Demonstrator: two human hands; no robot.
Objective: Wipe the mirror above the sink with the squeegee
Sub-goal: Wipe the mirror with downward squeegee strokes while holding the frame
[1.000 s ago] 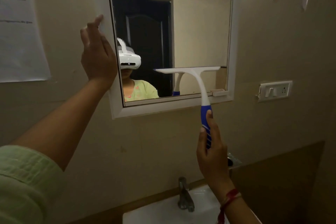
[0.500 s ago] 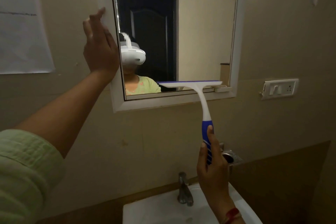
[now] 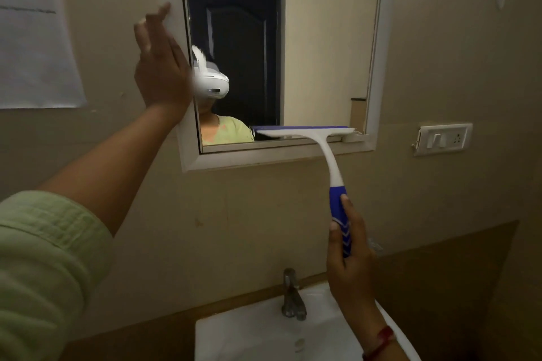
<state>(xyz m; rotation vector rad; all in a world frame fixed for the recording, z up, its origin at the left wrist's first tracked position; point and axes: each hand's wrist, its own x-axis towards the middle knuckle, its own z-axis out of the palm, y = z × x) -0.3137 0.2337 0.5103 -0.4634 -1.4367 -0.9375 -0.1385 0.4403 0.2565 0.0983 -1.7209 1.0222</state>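
Right hand [image 3: 349,255] grips squeegee [image 3: 305,133], blade above at mirror's [image 3: 322,53] bottom.

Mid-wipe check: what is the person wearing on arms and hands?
No gloves on either. The left hand comes out of a light green sleeve, crinkled fabric pushed up toward the elbow, forearm uncovered. The right hand has a red thread band at the wrist; no sleeve shows on that arm.

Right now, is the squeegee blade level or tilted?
Level: the squeegee blade lies horizontally along the bottom of the mirror, handle angled down into the right hand.
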